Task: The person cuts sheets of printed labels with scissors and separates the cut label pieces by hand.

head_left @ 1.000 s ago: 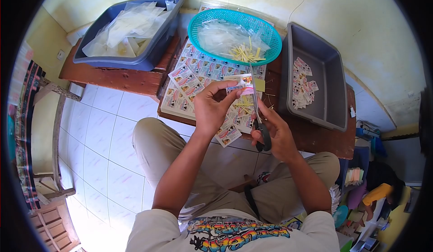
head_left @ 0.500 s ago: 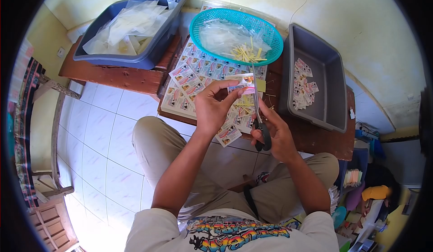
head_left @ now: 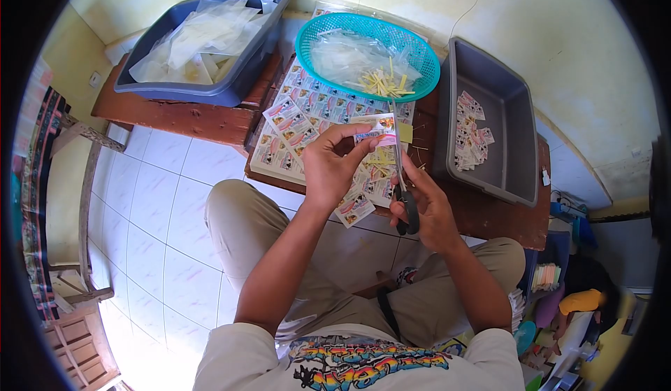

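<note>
Between thumb and fingers, my left hand (head_left: 330, 164) pinches a small printed label (head_left: 377, 131). My right hand (head_left: 430, 209) grips scissors (head_left: 407, 209) by their black handles. The blades point away from me and lie along the label's right edge; whether they are fully closed I cannot tell. Under both hands are printed label sheets (head_left: 279, 146) on the low table, with thin yellow paper strips (head_left: 381, 167) scattered over them. One loose label piece (head_left: 355, 210) sticks out over the table's near edge.
Ahead stands a turquoise basket (head_left: 305, 62) of clear plastic pieces and yellow strips. A grey tub (head_left: 514, 136) at right holds cut labels (head_left: 472, 136). Translucent bags fill a blue-grey tub (head_left: 182, 96) on a wooden bench (head_left: 196, 122) at left. Another person (head_left: 583, 300) is at far right.
Very little differs. The label and scissors have shifted slightly, both hands keeping their grip, and the view has moved a touch.
</note>
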Available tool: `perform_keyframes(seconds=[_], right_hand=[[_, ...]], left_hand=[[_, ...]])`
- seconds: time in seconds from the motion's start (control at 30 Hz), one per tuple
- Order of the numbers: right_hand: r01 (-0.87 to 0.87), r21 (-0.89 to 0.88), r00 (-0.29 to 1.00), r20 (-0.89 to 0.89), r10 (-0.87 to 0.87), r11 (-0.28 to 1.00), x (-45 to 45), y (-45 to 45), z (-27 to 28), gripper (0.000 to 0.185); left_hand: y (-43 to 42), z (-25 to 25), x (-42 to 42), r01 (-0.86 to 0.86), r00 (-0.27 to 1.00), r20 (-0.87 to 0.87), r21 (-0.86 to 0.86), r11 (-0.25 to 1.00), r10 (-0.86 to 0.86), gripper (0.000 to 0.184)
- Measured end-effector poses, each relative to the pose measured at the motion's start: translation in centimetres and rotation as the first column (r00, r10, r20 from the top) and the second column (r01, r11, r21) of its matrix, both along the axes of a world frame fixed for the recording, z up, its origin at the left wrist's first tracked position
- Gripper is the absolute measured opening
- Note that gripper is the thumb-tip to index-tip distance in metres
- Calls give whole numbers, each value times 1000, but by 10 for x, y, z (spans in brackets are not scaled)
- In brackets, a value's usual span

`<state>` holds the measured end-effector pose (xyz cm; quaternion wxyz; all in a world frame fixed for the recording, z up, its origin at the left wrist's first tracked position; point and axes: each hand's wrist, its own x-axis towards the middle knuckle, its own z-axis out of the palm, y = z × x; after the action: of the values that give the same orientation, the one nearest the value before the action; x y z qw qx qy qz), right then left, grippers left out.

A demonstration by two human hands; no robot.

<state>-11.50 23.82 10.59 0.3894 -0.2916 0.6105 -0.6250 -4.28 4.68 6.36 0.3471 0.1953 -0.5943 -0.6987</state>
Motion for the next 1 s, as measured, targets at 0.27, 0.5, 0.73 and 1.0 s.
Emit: perform_keyframes(seconds=[0.27, 0.5, 0.73, 1.0], right_hand=[[7, 32, 1000, 11, -7, 999, 1, 1, 3, 91], [3, 35, 1000, -19, -2, 999, 1, 1, 2, 91], [3, 32, 1000, -15, -2, 999, 0, 1, 2, 92], [7, 55, 1000, -22, -6, 998, 1, 1, 4, 91]], left_hand=[[0, -2, 0, -4, 1000, 14, 8, 1000, 3, 22], [-1, -1, 1, 4, 1000, 21, 0, 1000, -4, 22], [-1, 1, 1, 21, 1000, 6, 3, 1000, -21, 23], [0, 3, 2, 28, 1000, 10, 21, 999, -28, 23]])
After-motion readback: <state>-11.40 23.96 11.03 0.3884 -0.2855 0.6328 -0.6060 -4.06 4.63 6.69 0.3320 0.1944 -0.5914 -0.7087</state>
